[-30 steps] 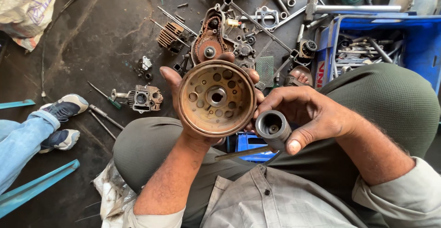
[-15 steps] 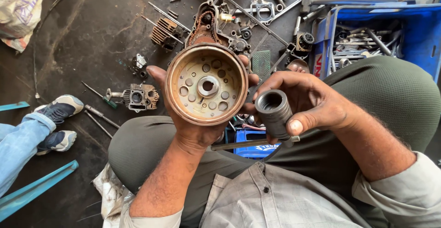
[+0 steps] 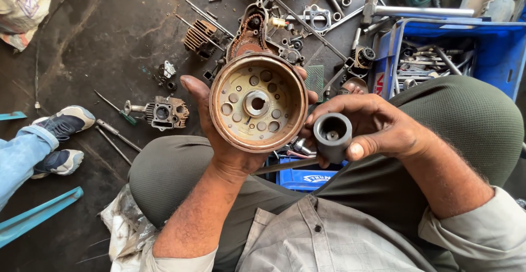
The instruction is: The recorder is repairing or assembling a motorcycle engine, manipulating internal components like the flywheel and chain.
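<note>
My left hand (image 3: pixel 224 140) holds up a rusty round metal drum (image 3: pixel 258 102), cup-shaped, with a ring of holes and a central hub facing me. Right beside it, my right hand (image 3: pixel 378 126) grips a short dark grey hollow cylinder (image 3: pixel 332 135), its open end toward me. The cylinder sits just right of the drum's rim, close to it but apart. Both hands hover over my lap, between my knees in olive trousers.
An engine casing with a chain (image 3: pixel 249 28) lies on the dark oily floor behind the drum. A small carburettor-like part (image 3: pixel 164 113) and screwdrivers (image 3: pixel 115 107) lie at left. A blue crate of tools (image 3: pixel 466 52) stands at right. Another person's shoes (image 3: pixel 63 140) are at far left.
Both hands rose and came nearer to the camera. The drum's open face turned more squarely toward me, and the cylinder stayed beside its right rim.
</note>
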